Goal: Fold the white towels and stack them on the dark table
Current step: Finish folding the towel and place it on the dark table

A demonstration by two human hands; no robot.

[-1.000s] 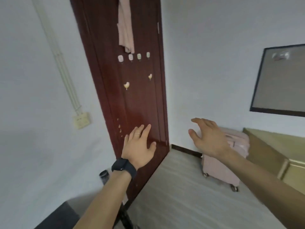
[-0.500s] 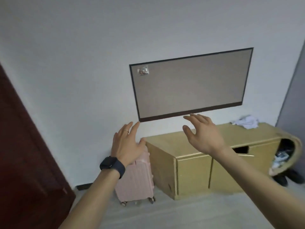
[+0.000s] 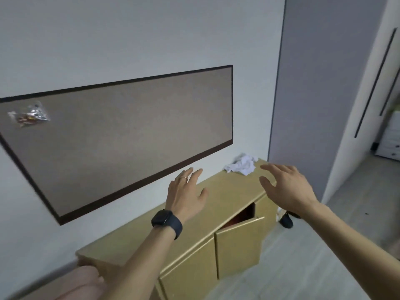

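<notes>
A crumpled white towel [image 3: 240, 165] lies on the far right end of a low yellow cabinet [image 3: 218, 202] against the wall. My left hand [image 3: 186, 194], with a ring and a dark watch on the wrist, is stretched out over the cabinet top, fingers apart, holding nothing. My right hand [image 3: 285, 187] is also spread and empty, just right of and nearer than the towel, not touching it. No dark table is in view.
A brown framed board [image 3: 121, 135] hangs on the wall above the cabinet. One cabinet door [image 3: 238, 241] stands ajar. A pink suitcase [image 3: 82, 282] is at the lower left. Dark shoes [image 3: 286, 220] lie by the cabinet's right end. A grey wall and doorway are at right.
The view has swung right, from the red door to the cabinet, and moved closer to it. Both hands stay raised and open, now nearer the white towel.
</notes>
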